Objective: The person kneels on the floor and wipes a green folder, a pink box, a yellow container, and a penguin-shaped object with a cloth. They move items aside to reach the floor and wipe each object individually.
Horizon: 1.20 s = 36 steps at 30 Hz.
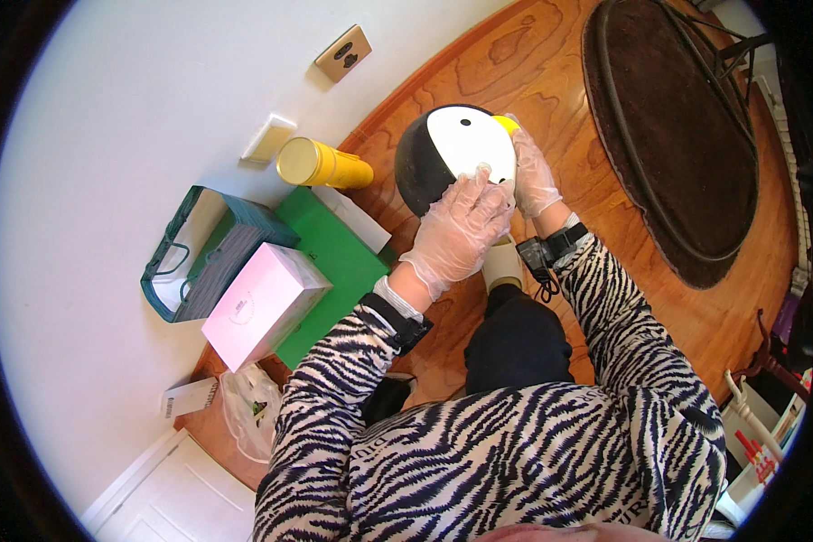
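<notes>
A large rounded penguin-shaped object is held out before me above the wooden floor. Its shell is black, with a white face, black dot eyes and a yellow beak. My right hand, in a clear plastic glove, grips its right side just below the beak. Gloved the same way, my left hand lies over the lower edge of the white face, fingers slightly bent. A bit of pale lilac shows at its edge; whether it is a cloth under the palm, I cannot tell. Both wrists wear black straps.
Along the wall at left stand a yellow cylindrical canister, a green box, a dark green gift bag, a pink box and a plastic bag. A dark brown mat lies on the floor at right.
</notes>
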Each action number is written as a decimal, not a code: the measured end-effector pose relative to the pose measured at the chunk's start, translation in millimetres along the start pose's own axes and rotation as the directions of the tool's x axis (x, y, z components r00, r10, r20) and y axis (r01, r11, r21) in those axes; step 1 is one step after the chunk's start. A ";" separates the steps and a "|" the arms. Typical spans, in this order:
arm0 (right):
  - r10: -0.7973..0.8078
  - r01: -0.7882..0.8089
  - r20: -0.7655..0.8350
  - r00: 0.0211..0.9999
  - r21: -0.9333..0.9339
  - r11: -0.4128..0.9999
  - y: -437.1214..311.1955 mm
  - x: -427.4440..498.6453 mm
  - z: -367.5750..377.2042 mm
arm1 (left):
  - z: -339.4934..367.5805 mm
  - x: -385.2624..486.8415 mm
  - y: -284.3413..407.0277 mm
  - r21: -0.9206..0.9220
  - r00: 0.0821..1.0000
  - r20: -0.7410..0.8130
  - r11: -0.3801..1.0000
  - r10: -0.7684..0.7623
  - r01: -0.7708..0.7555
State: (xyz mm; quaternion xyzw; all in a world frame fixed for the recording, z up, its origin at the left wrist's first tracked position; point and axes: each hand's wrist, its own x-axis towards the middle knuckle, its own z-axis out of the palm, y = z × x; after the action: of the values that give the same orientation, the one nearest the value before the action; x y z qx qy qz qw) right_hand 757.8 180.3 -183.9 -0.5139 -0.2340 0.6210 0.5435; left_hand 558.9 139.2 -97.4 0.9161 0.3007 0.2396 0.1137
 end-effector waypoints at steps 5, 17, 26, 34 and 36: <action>-0.075 0.075 0.005 0.997 0.023 0.997 7.1 -1.4 -3.9 | -7.9 18.2 -12.3 0.018 0.989 -0.071 0.991 -0.130 0.132; -0.281 0.270 0.004 0.960 -0.295 0.916 -13.5 19.6 -1.1 | -16.4 55.1 -30.3 -0.089 0.876 -0.139 0.886 -0.463 0.454; 0.147 -0.090 0.273 0.951 -0.213 0.973 -70.8 131.9 -26.4 | -16.4 75.1 -39.7 -0.335 0.846 -0.017 0.800 -0.533 0.497; 0.243 -0.167 0.357 0.902 -0.230 0.959 -83.1 130.6 -24.2 | -0.3 70.1 -60.7 -0.443 0.716 -0.031 0.652 -0.697 0.616; 0.251 -0.134 0.406 0.879 -0.294 0.946 -84.6 124.1 -20.0 | -1.3 57.0 -40.8 -0.392 0.738 -0.063 0.696 -0.672 0.601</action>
State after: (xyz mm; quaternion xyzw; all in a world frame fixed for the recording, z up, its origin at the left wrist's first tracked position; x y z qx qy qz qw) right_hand 827.2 313.9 -166.9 -0.4478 -0.3762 0.7363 0.3404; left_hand 578.2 206.2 -89.6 0.6898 0.5634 0.3251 0.3178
